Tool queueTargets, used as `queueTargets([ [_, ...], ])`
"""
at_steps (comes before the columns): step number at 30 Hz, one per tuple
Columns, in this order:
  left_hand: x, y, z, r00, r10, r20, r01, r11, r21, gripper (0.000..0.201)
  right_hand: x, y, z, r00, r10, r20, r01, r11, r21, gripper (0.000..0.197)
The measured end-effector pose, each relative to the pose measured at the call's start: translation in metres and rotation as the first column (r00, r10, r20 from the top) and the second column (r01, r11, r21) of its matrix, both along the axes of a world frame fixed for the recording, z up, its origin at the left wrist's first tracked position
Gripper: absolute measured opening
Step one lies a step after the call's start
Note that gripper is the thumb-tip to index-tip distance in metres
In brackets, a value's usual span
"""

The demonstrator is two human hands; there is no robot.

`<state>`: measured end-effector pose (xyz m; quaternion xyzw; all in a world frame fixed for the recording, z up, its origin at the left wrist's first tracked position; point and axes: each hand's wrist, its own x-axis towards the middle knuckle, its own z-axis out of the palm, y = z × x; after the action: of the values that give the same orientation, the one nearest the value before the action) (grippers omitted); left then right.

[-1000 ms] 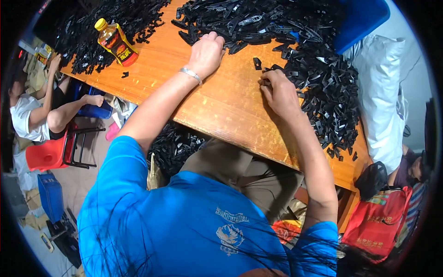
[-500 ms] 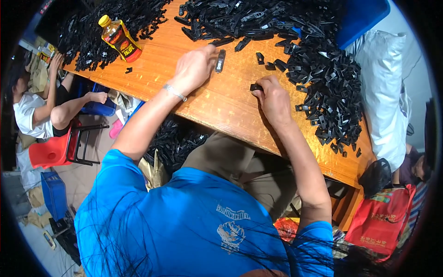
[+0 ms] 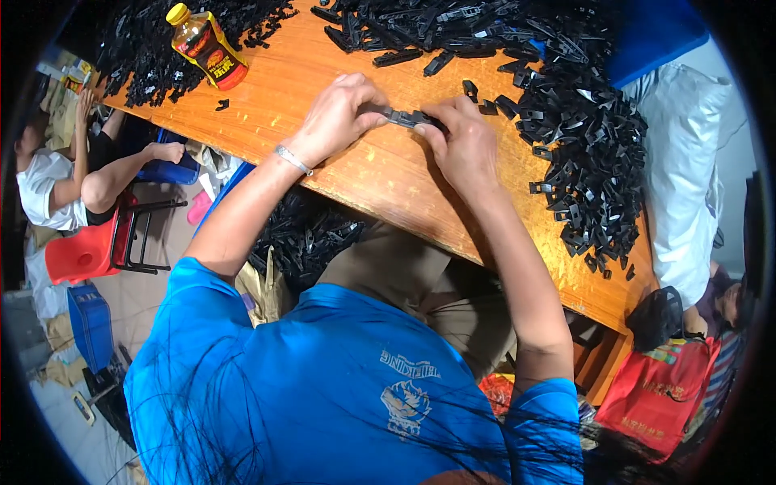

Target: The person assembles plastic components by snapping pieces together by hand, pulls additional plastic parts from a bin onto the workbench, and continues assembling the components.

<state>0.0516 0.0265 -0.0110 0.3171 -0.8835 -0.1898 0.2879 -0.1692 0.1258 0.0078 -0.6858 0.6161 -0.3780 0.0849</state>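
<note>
Narrow black plastic piece (image 3: 401, 118): left hand (image 3: 333, 118), right hand (image 3: 469, 144) pinching opposite ends; uneven pressure could dislodge it.

Between the forearms (image 3: 521, 267), the tabletop (image 3: 388, 174) offers passage at its near edge; small pieces (image 3: 584, 153) block the right edge, long pieces (image 3: 477, 31) apparently the cropped far edge.

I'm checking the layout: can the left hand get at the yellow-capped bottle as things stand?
Probably yes: only wooden tabletop lies between the left hand and the yellow-capped bottle, though that hand is pinching a slim black plastic piece and may need to let go first.
</note>
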Motion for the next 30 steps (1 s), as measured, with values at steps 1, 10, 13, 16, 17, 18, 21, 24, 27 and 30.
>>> queueTargets([
  [1, 0.001, 0.0, 0.0, 1.0, -0.006, -0.014, 0.006, 1.0, -0.013, 0.023, 0.002, -0.005, -0.005, 1.0, 0.005, 0.001, -0.005, 1.0, 0.003, 0.022],
  [10, -0.007, 0.005, -0.003, 0.997, 0.003, -0.072, 0.004, 0.996, 0.09, 0.018, 0.001, -0.023, -0.02, 0.994, 0.054, -0.091, -0.057, 0.998, -0.028, 0.018],
  [13, -0.002, 0.004, 0.0, 0.997, 0.047, -0.057, -0.043, 0.996, 0.077, 0.018, 0.015, -0.038, -0.021, 0.967, 0.115, -0.226, -0.131, 0.99, -0.058, 0.017],
  [16, 0.016, 0.013, 0.021, 0.997, 0.013, 0.071, -0.023, 0.99, 0.142, 0.019, 0.017, -0.027, -0.012, 0.946, 0.227, -0.233, -0.217, 0.974, 0.068, 0.019],
  [17, 0.027, 0.014, 0.026, 0.989, -0.023, 0.144, -0.004, 0.983, 0.184, 0.02, 0.014, -0.024, -0.011, 0.946, 0.223, -0.234, -0.214, 0.975, 0.06, 0.019],
  [18, 0.042, 0.009, 0.028, 0.972, -0.058, 0.229, 0.005, 0.974, 0.228, 0.02, 0.007, -0.021, -0.009, 0.956, 0.216, -0.199, -0.216, 0.976, 0.019, 0.019],
  [21, 0.077, -0.002, 0.026, 0.975, -0.083, -0.204, 0.209, 0.642, 0.738, 0.029, -0.025, -0.03, -0.003, 0.984, -0.034, -0.176, 0.03, 0.999, -0.027, 0.028],
  [24, 0.028, -0.013, 0.041, 0.979, 0.157, -0.13, -0.04, 0.772, 0.635, 0.032, -0.047, -0.054, 0.005, 0.906, -0.199, -0.373, 0.163, 0.979, -0.127, 0.025],
  [27, -0.018, -0.049, 0.016, 0.966, 0.248, 0.067, -0.239, 0.964, -0.12, 0.027, -0.052, -0.085, -0.007, 0.8, -0.187, -0.569, 0.118, 0.981, -0.157, 0.012],
  [30, -0.038, -0.062, 0.006, 0.967, 0.241, 0.084, -0.226, 0.961, -0.158, 0.023, -0.049, -0.095, -0.013, 0.78, -0.141, -0.61, 0.168, 0.986, -0.014, 0.008],
])
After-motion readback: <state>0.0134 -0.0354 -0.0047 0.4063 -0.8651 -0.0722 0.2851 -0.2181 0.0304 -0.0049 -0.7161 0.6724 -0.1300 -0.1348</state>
